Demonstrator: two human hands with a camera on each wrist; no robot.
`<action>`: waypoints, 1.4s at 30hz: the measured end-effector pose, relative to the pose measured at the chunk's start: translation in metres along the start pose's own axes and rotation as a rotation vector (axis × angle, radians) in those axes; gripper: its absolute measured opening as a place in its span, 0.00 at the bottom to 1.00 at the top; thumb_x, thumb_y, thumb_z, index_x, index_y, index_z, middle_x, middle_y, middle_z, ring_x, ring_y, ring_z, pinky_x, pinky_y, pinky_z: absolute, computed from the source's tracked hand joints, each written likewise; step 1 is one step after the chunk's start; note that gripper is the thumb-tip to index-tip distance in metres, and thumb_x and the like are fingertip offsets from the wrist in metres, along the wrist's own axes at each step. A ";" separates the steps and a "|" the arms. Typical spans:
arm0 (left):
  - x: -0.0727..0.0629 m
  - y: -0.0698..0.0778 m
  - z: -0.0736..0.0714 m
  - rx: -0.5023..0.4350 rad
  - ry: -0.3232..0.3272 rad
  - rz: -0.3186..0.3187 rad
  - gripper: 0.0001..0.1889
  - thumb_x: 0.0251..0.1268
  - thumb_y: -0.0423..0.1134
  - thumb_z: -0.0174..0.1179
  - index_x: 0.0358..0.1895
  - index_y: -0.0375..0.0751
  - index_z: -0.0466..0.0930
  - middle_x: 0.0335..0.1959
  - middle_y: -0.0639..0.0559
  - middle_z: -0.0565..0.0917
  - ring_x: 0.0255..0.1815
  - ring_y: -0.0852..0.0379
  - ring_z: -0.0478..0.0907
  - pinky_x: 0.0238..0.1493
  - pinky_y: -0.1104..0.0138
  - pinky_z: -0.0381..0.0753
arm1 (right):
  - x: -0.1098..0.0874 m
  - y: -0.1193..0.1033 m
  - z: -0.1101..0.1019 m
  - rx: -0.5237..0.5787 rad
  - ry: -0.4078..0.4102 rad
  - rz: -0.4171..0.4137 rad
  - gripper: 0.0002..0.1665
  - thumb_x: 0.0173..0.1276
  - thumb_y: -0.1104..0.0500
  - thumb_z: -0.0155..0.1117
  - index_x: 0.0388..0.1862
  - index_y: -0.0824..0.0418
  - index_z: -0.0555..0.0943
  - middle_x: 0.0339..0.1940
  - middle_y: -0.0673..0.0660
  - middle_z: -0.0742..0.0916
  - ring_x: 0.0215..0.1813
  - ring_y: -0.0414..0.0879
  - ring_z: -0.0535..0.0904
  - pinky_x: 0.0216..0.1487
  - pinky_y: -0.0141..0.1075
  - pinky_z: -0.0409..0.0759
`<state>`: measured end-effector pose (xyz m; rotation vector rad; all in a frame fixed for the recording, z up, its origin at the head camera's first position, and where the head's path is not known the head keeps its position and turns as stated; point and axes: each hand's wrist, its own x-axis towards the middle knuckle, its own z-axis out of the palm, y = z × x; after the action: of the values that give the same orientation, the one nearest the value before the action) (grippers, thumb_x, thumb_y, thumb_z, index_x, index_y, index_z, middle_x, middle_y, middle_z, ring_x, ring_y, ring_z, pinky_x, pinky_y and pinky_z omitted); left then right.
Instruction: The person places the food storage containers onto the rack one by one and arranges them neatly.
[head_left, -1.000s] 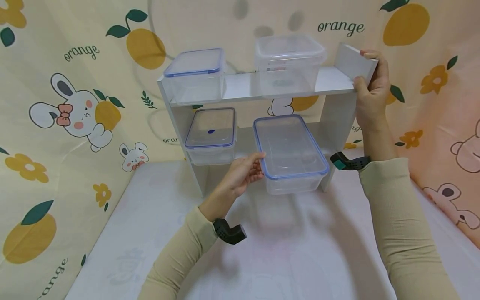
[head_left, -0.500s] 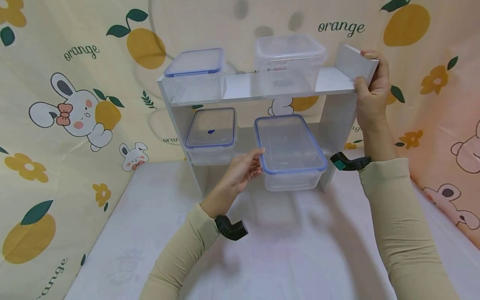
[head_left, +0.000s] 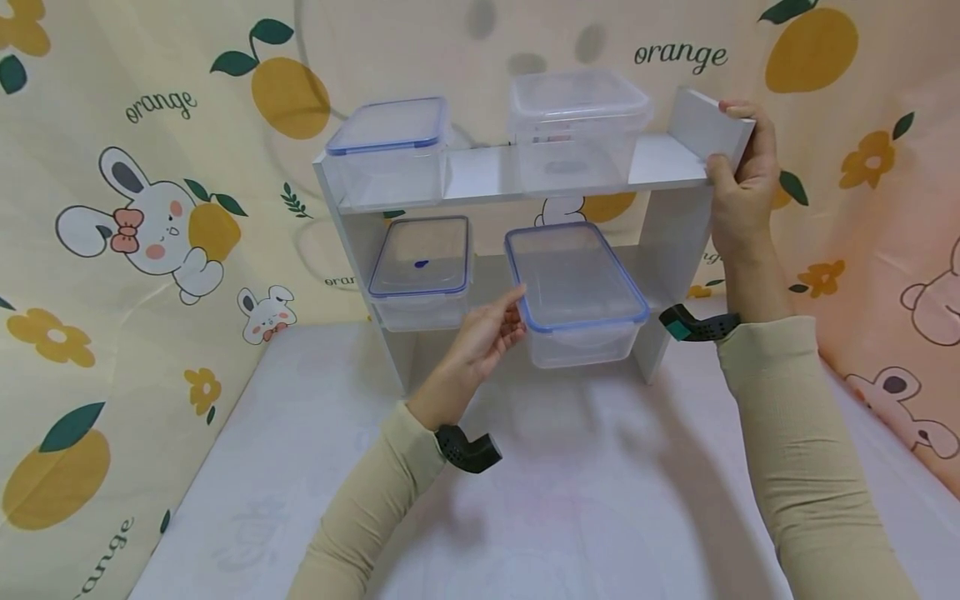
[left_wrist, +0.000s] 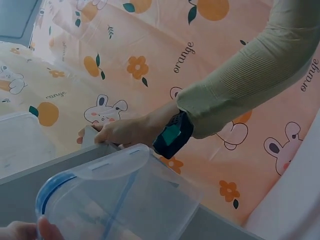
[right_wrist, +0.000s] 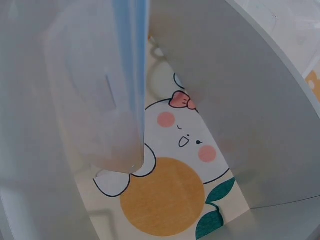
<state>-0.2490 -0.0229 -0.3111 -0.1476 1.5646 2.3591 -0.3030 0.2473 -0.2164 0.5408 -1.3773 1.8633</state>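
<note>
My left hand [head_left: 487, 337] pinches the left rim of a clear plastic food container [head_left: 577, 279] with a blue-edged lid. That container overlaps the right half of the lower shelf, its front end sticking out past the shelf's edge. In the left wrist view, my left thumb lies on the rim of the container [left_wrist: 115, 195]. At the upper right, my right hand [head_left: 746, 179] grips the short upright end panel [head_left: 708, 125] of the white shelf unit [head_left: 675, 233], thumb in front and fingers behind. The right wrist view shows the container [right_wrist: 95, 95] between the shelf boards.
A blue-edged container [head_left: 390, 154] stands at the top shelf's left, and a taller clear container [head_left: 581, 133] to its right. Another lidded container [head_left: 422, 275] sits on the lower shelf's left. Patterned cloth [head_left: 165, 350] hangs behind the white tabletop [head_left: 525, 517].
My left hand has moved the container up and back, farther into the lower shelf bay. My right hand has kept its grip on the end panel.
</note>
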 end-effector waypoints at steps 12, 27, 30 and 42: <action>-0.006 0.000 -0.004 -0.032 -0.033 0.026 0.08 0.70 0.40 0.56 0.42 0.38 0.77 0.29 0.55 0.80 0.28 0.64 0.75 0.32 0.79 0.79 | 0.004 0.007 -0.004 -0.015 -0.004 -0.010 0.26 0.62 0.78 0.46 0.54 0.56 0.73 0.65 0.53 0.73 0.66 0.48 0.66 0.78 0.40 0.60; -0.035 -0.022 -0.005 0.158 0.015 0.411 0.15 0.70 0.30 0.51 0.57 0.28 0.70 0.43 0.46 0.80 0.41 0.64 0.80 0.46 0.75 0.83 | 0.004 0.004 -0.002 -0.008 -0.013 -0.024 0.26 0.62 0.78 0.45 0.54 0.56 0.73 0.63 0.52 0.74 0.66 0.49 0.66 0.77 0.40 0.62; -0.043 -0.027 -0.004 0.194 0.019 0.504 0.15 0.68 0.28 0.50 0.56 0.27 0.70 0.50 0.38 0.79 0.48 0.58 0.80 0.49 0.77 0.81 | 0.004 0.002 -0.001 -0.004 -0.007 -0.018 0.26 0.62 0.78 0.45 0.53 0.56 0.73 0.63 0.52 0.74 0.66 0.48 0.66 0.77 0.40 0.61; -0.060 -0.052 0.006 0.321 0.046 0.930 0.14 0.64 0.23 0.49 0.52 0.21 0.71 0.54 0.28 0.74 0.60 0.46 0.73 0.62 0.70 0.75 | 0.001 0.001 0.000 0.005 0.002 0.009 0.27 0.62 0.79 0.44 0.53 0.56 0.72 0.64 0.51 0.74 0.66 0.48 0.66 0.78 0.39 0.61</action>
<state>-0.1756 -0.0104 -0.3394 0.7573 2.3607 2.6365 -0.3042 0.2478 -0.2166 0.5358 -1.3758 1.8741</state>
